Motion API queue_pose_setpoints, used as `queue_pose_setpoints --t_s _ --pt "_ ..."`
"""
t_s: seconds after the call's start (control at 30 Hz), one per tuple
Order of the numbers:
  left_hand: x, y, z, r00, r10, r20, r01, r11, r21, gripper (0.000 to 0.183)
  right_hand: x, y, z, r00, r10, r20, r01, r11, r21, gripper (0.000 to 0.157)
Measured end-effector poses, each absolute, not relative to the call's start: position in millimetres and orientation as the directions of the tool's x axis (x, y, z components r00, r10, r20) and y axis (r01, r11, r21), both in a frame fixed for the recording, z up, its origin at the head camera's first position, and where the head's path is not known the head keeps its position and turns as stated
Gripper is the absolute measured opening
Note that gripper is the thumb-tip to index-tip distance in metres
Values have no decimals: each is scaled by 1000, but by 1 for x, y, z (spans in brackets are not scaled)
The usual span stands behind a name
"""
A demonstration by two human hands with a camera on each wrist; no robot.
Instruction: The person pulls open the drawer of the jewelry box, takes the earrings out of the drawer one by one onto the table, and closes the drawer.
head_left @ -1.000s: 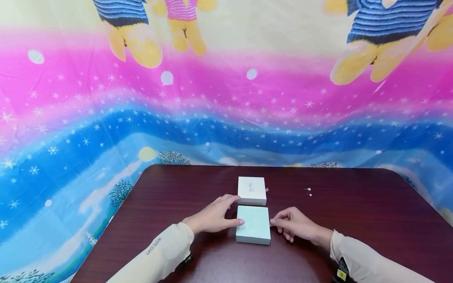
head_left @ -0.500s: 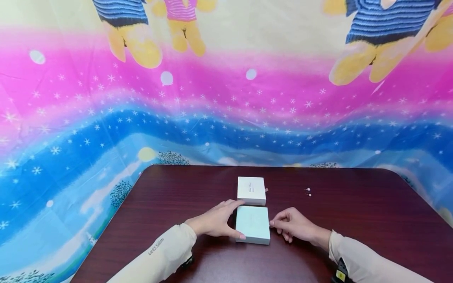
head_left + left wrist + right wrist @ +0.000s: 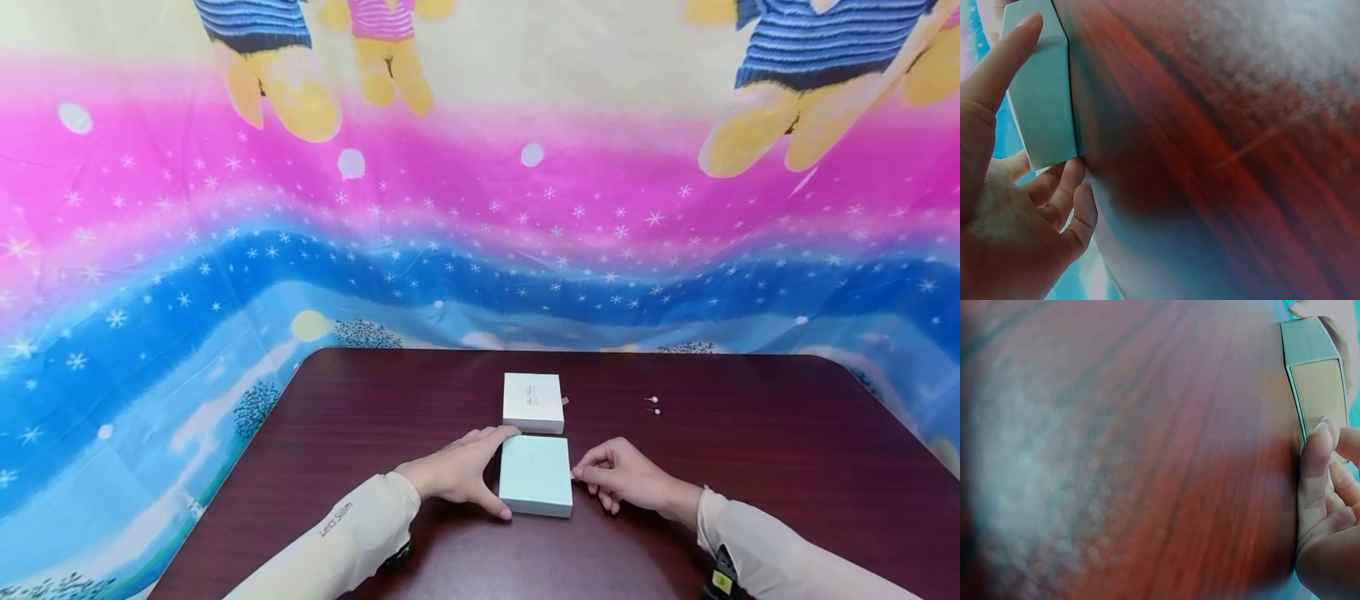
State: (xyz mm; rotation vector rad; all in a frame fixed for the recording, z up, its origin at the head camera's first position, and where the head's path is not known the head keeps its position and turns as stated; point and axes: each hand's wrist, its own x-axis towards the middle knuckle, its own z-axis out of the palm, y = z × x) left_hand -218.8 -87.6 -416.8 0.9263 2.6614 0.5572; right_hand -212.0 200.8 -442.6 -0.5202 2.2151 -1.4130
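A pale mint-green drawer box point(image 3: 536, 475) lies flat on the dark wooden table. My left hand point(image 3: 459, 468) grips it from the left, thumb at the near side and fingers at the far side. In the left wrist view the thumb point(image 3: 1010, 56) lies against the green side wall. My right hand point(image 3: 628, 475) is at the box's right end, thumb and forefinger pinching a small pull tab that they mostly hide. The right wrist view shows the beige drawer front point(image 3: 1319, 390) inside the green sleeve, fingertips close against it.
A white box point(image 3: 531, 402) with printed lettering and a small pinkish tab lies just behind the green one. Two pearl stud earrings point(image 3: 656, 406) lie at the back right of the table point(image 3: 787, 467). A printed cloth point(image 3: 480, 275) hangs behind the table.
My left thumb has slid from the top of the green box down to its near side, and the fingers have moved to its far edge. The right hand has stayed nearly still.
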Motion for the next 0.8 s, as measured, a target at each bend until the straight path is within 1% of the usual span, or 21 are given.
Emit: queue_pose_setpoints --t_s 0.33,0.6,0.8 --pt "-217 -85 -422 -770 630 -100 544 731 411 108 -212 201 -442 -820 -544 -178 -61 392 -918 29" --pt "-218 -84 -426 -778 621 -96 528 729 436 107 -211 201 -442 -817 -548 -181 -50 380 -924 30" --pt "-217 -82 -428 -787 610 -94 519 737 433 107 -211 200 -441 -817 -549 -176 -56 380 -923 30"
